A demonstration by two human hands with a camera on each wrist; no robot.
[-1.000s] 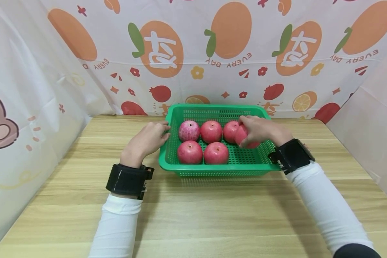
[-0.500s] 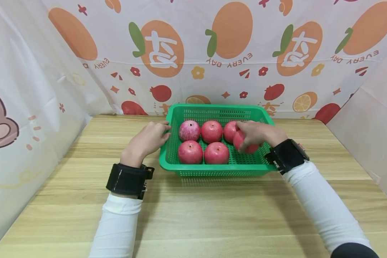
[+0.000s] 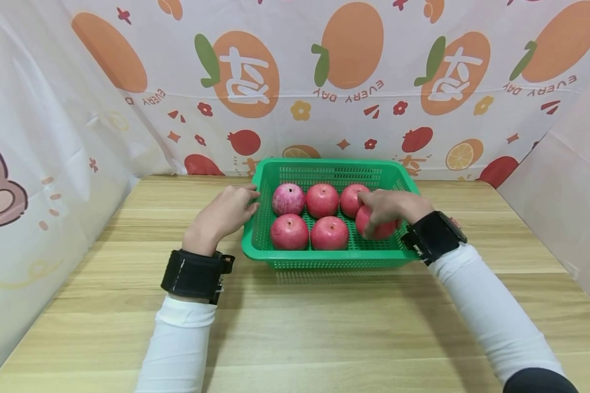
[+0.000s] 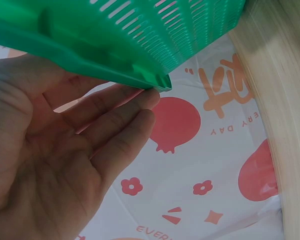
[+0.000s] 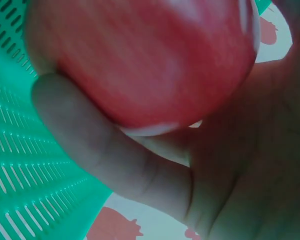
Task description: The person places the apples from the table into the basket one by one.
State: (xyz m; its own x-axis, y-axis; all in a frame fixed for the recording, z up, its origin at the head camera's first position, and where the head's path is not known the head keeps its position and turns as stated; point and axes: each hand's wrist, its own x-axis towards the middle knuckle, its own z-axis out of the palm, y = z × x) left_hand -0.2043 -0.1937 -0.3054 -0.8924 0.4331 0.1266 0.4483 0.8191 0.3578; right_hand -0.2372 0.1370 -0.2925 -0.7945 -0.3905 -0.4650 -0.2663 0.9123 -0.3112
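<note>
In the head view, several red apples sit in a green plastic basket point(image 3: 324, 255); the back left apple point(image 3: 288, 199) is purplish and streaked. My right hand point(image 3: 390, 207) holds an apple point(image 3: 381, 228) low inside the basket's right part, thumb and fingers curled round it. The right wrist view shows that apple point(image 5: 145, 60) large, with the thumb along its side. At the basket's left side, my left hand point(image 3: 226, 210) touches the rim. Seen from its wrist, the left hand point(image 4: 65, 145) has mostly straight fingers, tips against the outside of the green rim point(image 4: 90, 70).
Around the basket lies a light wood-grain table point(image 3: 324, 327). A white cloth point(image 3: 295, 98) printed with fruit hangs directly behind the basket, and more sheets stand at left and right. In front are two white-sleeved forearms point(image 3: 179, 344) with black wrist bands point(image 3: 196, 274).
My right hand has moved a little down and toward the front of the basket with its apple, which now sits lower beside the front row. The left hand has stayed at the rim.
</note>
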